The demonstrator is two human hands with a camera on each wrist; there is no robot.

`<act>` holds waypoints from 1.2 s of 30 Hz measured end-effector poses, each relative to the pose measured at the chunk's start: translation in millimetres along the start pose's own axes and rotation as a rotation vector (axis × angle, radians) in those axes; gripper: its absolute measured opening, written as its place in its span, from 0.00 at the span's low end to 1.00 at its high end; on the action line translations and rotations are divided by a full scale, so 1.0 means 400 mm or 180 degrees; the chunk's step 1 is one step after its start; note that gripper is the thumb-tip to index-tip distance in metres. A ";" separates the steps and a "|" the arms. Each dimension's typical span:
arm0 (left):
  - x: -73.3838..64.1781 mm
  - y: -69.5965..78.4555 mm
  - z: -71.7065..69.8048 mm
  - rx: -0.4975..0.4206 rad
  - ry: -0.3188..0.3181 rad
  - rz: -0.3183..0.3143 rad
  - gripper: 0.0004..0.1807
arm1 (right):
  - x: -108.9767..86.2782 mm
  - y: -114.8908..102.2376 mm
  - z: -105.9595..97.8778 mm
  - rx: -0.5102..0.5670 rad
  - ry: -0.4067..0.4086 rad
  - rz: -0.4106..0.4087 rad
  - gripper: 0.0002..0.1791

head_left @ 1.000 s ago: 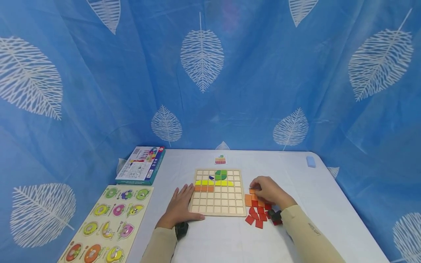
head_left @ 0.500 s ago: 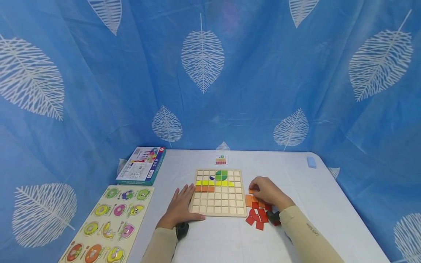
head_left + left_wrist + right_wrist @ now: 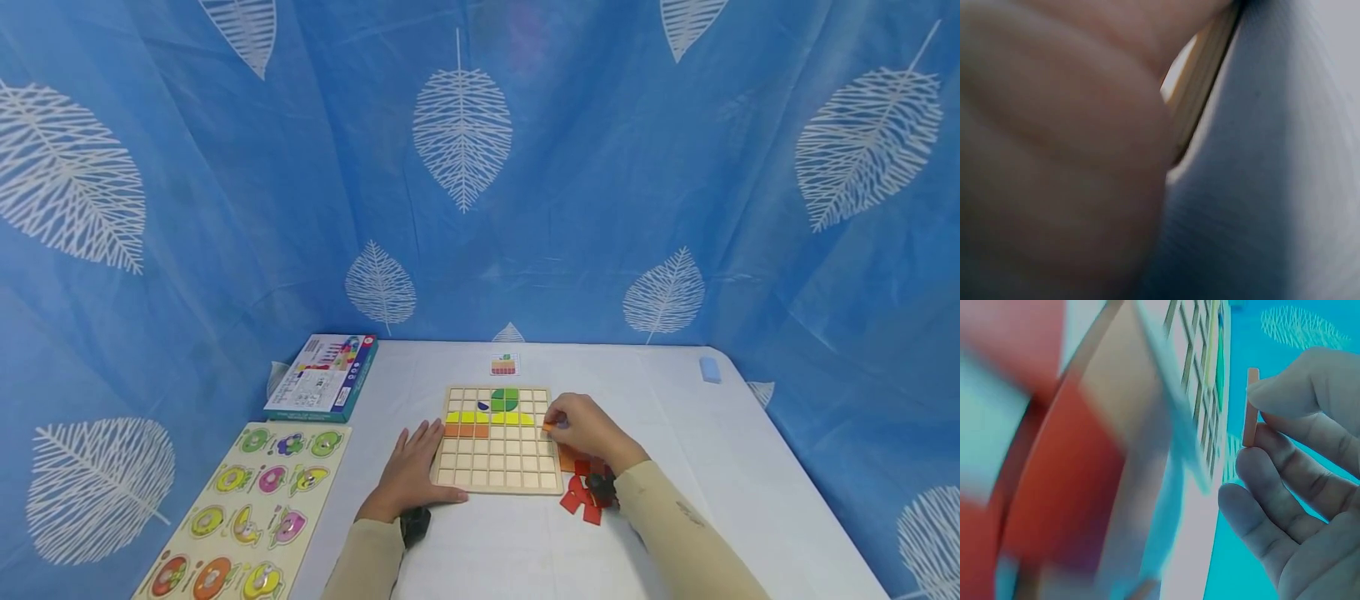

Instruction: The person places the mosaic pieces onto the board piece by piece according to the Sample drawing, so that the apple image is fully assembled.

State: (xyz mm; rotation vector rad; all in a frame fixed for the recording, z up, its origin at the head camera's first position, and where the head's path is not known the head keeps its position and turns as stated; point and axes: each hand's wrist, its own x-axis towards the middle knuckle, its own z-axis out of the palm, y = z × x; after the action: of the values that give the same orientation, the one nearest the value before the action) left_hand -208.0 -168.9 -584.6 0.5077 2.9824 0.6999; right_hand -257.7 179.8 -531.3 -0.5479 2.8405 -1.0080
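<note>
A wooden grid board (image 3: 498, 475) lies on the white table with green, blue, yellow and orange tiles in its upper cells. My left hand (image 3: 408, 475) rests at the board's left edge, fingers straight and spread, thumb along the near corner. In the left wrist view that hand (image 3: 1066, 150) fills much of the picture beside the board's edge (image 3: 1200, 87). Between thumb and fingers my right hand (image 3: 588, 425) pinches an orange tile (image 3: 1251, 406), held at the board's right edge in the head view. Red and orange loose tiles (image 3: 592, 515) lie right of the board, partly under the right wrist.
A small picture card (image 3: 505, 365) lies behind the board. At the left are a puzzle box (image 3: 318, 383) and a fruit puzzle board (image 3: 247, 492). Far right sits a light blue block (image 3: 709, 370). Blue leaf-patterned cloth (image 3: 562, 208) hangs behind the table.
My right hand has lifted an orange tile from the loose tiles and moved left and slightly away to the board's right edge. My left hand has stayed in place.
</note>
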 end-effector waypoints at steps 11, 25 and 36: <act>-0.001 0.007 -0.001 0.0016 0.0012 -0.0009 0.75 | 0.050 -0.081 0.069 -0.0256 -0.0212 -0.0673 0.05; 0.003 0.005 0.004 0.0007 0.0003 -0.0026 0.77 | 0.080 -0.137 0.128 -0.0315 -0.0097 -0.0717 0.07; 0.000 0.006 0.002 -0.0026 -0.0002 -0.0051 0.76 | 0.092 -0.131 0.145 -0.0285 -0.0094 -0.0708 0.07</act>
State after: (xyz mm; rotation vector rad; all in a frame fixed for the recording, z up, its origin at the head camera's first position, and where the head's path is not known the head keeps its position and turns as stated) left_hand -207.1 -166.4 -584.3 0.4832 2.9783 0.7101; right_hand -265.2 94.5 -542.3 -0.8962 2.8568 -0.8963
